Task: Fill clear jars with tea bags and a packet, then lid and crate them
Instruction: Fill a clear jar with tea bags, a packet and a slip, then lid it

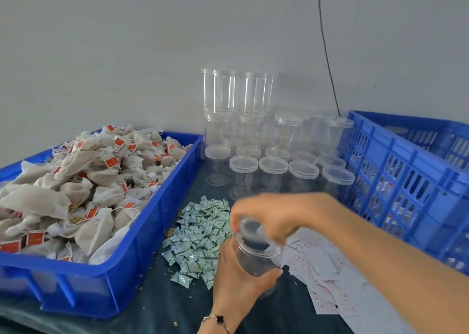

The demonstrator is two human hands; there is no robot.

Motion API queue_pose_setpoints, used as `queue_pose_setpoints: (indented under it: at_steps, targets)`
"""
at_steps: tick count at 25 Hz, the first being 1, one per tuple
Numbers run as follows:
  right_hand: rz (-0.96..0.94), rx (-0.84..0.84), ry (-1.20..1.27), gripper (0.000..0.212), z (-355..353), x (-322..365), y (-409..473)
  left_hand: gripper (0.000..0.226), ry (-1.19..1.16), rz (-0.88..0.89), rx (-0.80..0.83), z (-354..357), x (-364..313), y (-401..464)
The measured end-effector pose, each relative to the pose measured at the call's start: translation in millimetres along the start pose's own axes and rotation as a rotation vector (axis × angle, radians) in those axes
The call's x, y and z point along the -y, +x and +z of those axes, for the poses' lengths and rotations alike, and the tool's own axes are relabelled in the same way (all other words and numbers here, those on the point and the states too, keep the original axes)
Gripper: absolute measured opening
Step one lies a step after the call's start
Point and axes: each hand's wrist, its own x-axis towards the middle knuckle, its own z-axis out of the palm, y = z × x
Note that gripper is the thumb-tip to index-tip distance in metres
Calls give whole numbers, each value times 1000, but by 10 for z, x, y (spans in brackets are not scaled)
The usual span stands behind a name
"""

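My left hand (236, 275) grips the body of a clear empty jar (256, 260) near the table's front. Just above its mouth, my right hand (274, 217) pinches the jar's clear lid (250, 228), which sits tilted and is blurred by motion. Tea bags (83, 189) with red tags fill a blue tray (152, 237) on the left. A heap of small green-white packets (200, 237) lies left of the jar. Stacked and standing lidded clear jars (274, 156) crowd the back.
A blue slotted crate (406, 176) stands at the right, with jars faintly showing through its slots. White paper labels (327, 278) lie spread under my right forearm. A dark cable (327, 54) hangs down the grey wall. The table has a dark cloth.
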Motion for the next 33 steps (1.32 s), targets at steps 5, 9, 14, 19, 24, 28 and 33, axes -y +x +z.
queue_pose_setpoints:
  at_steps: [5,9,14,19,24,28,33]
  targets:
    - [201,-645,45,90,-676,-450,-263,85,-18,10,13,15,37,10]
    - [678,-549,205,98,-112,-1020,-191,86,-26,7,8,11,34,11]
    - [718,-496,1046,88,685,-1248,56,84,-7,1,10,8,21,2]
    - [700,-627,1159,119,953,-1120,106,85,8,-13,5,4,9,-8]
    - [600,-496,887,76,993,-697,75,81,75,-48,-69,-168,-246,-1]
    - [485,-469,737,55,501,-419,286,81,22,-53,-227,-582,-415,196]
    - [257,-530,575,31,-328,148,904,79,-109,-101,-354,-980,-496,414]
